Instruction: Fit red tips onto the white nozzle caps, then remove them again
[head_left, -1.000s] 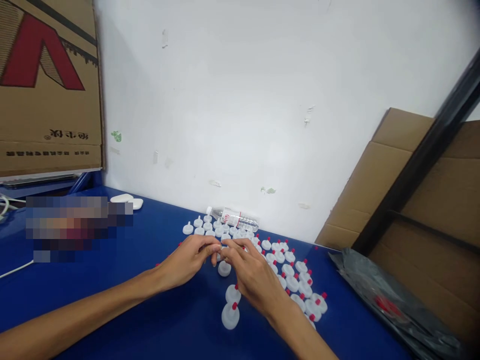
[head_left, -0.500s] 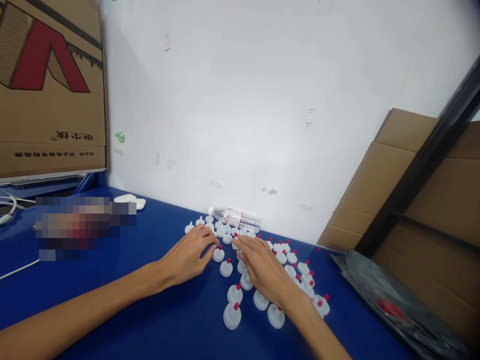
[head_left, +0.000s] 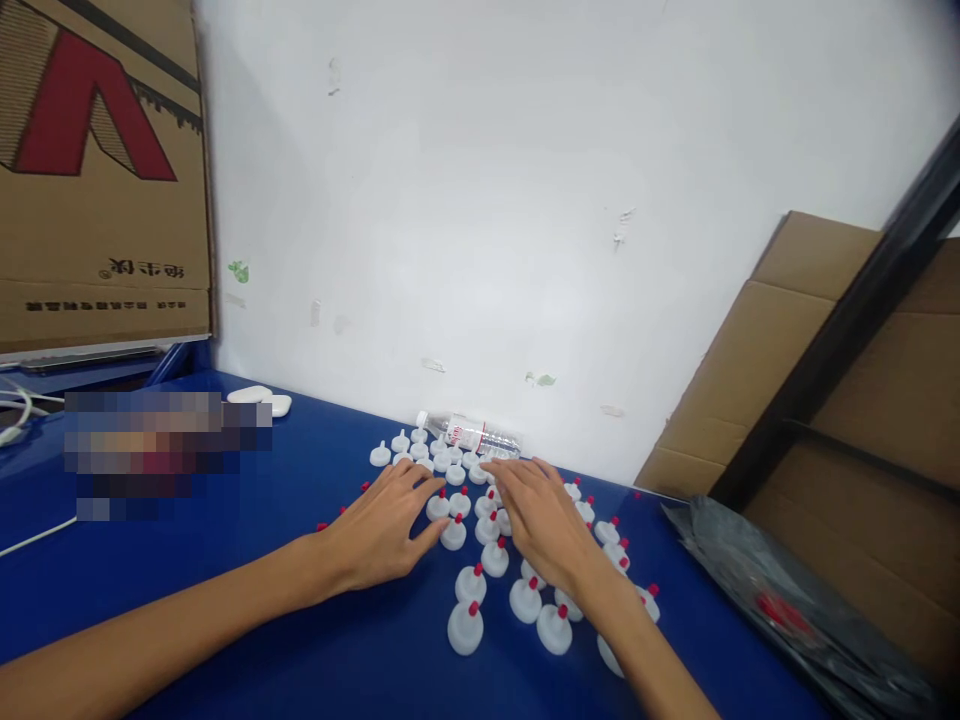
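Several small white plastic caps with red tips [head_left: 466,627] stand in a cluster on the blue table [head_left: 300,650]. My left hand [head_left: 379,525] lies flat and open on the table at the cluster's left edge, its fingertips against a cap. My right hand [head_left: 541,522] lies open over the middle of the cluster with fingers stretched toward the far caps, hiding some of them. More white caps without red tips [head_left: 380,455] sit at the back left of the cluster. Neither hand holds anything.
A clear plastic water bottle [head_left: 472,436] lies on its side by the white wall behind the caps. A cardboard box [head_left: 97,170] stands at the upper left, more cardboard [head_left: 840,380] and a grey plastic bag [head_left: 780,600] at the right. Small white objects [head_left: 259,398] lie at the far left.
Both hands were pinched together over one cap a second ago; they have since parted, flattened and slid forward over the cluster. Several caps now stand nearer me than before.
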